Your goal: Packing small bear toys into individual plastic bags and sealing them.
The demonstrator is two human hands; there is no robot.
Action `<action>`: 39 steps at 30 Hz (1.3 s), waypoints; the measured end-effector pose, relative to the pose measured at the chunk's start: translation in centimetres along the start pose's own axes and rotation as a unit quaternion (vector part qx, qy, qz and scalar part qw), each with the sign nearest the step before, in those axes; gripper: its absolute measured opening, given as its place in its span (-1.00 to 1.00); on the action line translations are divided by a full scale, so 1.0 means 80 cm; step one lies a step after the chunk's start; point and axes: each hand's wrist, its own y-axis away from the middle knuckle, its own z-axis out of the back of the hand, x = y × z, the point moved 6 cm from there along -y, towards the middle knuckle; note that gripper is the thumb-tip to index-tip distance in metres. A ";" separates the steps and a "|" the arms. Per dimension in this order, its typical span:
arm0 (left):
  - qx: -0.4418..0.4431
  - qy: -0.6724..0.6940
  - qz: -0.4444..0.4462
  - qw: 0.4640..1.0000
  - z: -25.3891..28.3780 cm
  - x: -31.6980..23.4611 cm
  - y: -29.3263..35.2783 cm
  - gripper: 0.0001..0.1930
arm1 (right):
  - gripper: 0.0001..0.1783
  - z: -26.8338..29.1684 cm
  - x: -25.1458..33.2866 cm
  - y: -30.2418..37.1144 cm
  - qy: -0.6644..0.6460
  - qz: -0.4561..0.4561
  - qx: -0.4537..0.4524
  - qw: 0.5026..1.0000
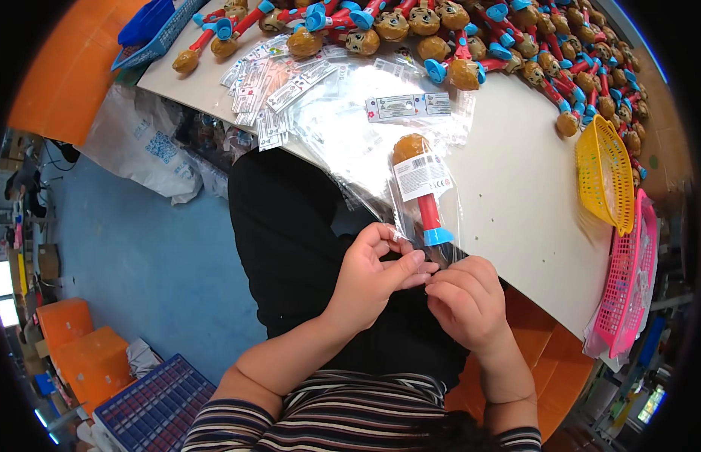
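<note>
A clear plastic bag [453, 197] holds a candy dispenser [429, 212] with a brown head, red stem and blue foot. A white printed label [423, 178] covers part of the stem and head. The bag's near end is pinched by my left hand [379, 271], thumb and fingers closed at its edge beside the blue foot. My right hand [467, 301] is closed too, its curled fingers at the same end of the bag; what exactly they pinch is hidden. The bag's far end rests over the table's front edge.
Loose dispensers [392, 26] are heaped along the far side of the white table [527, 203]. Clear bags [328, 124] and printed labels [271, 90] lie left of centre. A yellow basket [605, 177] and a pink basket [629, 279] stand at the right edge, a blue basket [158, 49] far left.
</note>
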 end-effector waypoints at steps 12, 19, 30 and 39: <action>-0.022 -0.013 -0.021 0.999 0.006 -0.016 -0.006 -0.75 | -0.59 0.005 -0.009 0.010 -0.083 -0.027 0.057 0.995; -0.018 -0.005 -0.018 1.000 0.002 -0.012 -0.005 -0.77 | -0.61 0.013 -0.003 -0.002 -0.047 -0.082 -0.013 0.995; -0.014 -0.001 -0.030 0.999 0.003 -0.011 -0.005 -0.78 | -0.66 -0.009 -0.002 -0.008 -0.009 -0.040 -0.006 0.999; -0.015 -0.015 -0.022 1.000 0.005 -0.010 -0.008 -0.79 | -0.63 -0.013 -0.001 -0.009 -0.023 -0.024 0.003 0.999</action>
